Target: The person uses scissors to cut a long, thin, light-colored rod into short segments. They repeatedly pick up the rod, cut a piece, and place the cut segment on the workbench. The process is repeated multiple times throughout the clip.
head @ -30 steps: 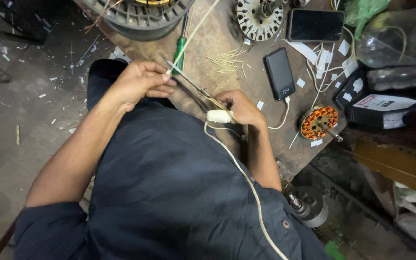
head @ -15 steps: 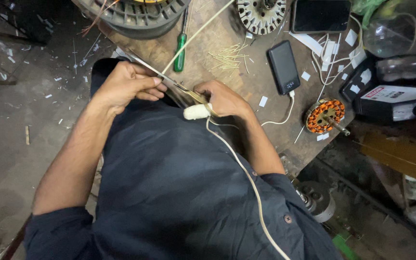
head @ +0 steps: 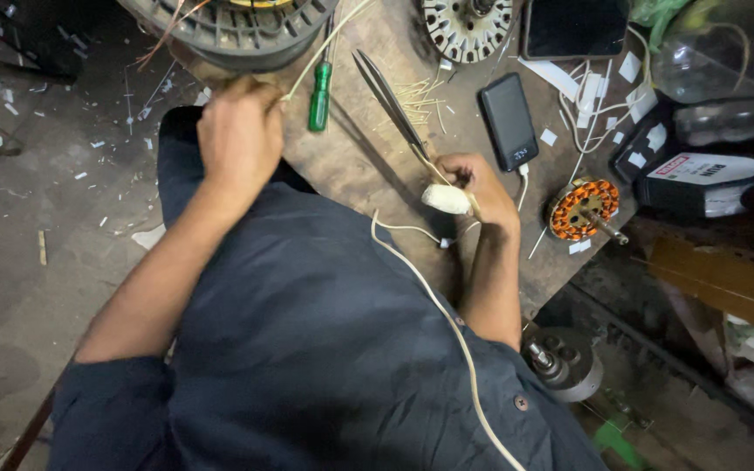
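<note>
Worn wooden bench point(head: 368, 166), upper centre. We list: left hand point(head: 239, 139) fisted on pale cord point(head: 325, 48); right hand point(head: 475, 183) gripping steel scissors point(head: 390, 100), blades seemingly parted.

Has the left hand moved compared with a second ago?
Yes. The left hand has moved away from the right hand, up past the green screwdriver.

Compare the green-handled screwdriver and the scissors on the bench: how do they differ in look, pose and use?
The screwdriver has a green handle; the scissors show dark metal blades. The screwdriver lies untouched on the bench, while the scissors are held at their handle end by the right hand. The screwdriver lies nearly straight up the picture; the scissors slant. Both are slim hand tools.
</note>
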